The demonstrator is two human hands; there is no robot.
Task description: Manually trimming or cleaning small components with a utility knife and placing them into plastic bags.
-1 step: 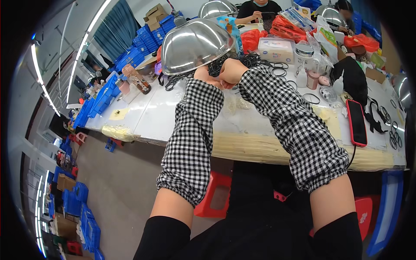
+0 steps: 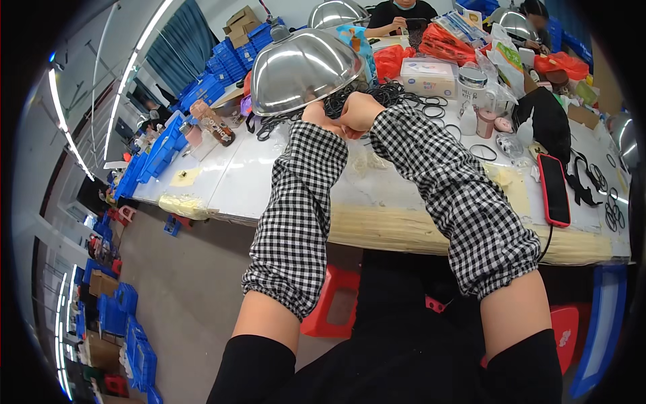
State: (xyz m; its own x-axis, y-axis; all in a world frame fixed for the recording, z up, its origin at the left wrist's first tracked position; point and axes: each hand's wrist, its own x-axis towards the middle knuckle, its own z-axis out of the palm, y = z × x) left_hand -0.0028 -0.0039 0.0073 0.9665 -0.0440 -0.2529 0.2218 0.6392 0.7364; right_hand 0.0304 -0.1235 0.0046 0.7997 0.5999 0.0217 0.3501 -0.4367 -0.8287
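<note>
Left hand (image 2: 319, 117) and right hand (image 2: 361, 112) brought together at the front edge of the metal dome (image 2: 306, 71), above the white tabletop (image 2: 245, 172); fingers curled inward and meeting, no wide gap visible; whatever they may pinch is too small and too hidden to tell, so hold on any item unconfirmed.

Nearest things: a tangled heap of black bands (image 2: 389, 93), just behind the right hand and partly under the dome's rim; looser black rings (image 2: 483, 153) lie to the right, apart from the heap, short of the red-cased phone (image 2: 555, 190).

Handling, by judgement: the bands look light, soft and springy, hardly fragile, likelier to snag on one another than to slip; best taken singly, by a free outer loop at the heap's edge, between thumb and fingertip; material itself cannot be confirmed.
</note>
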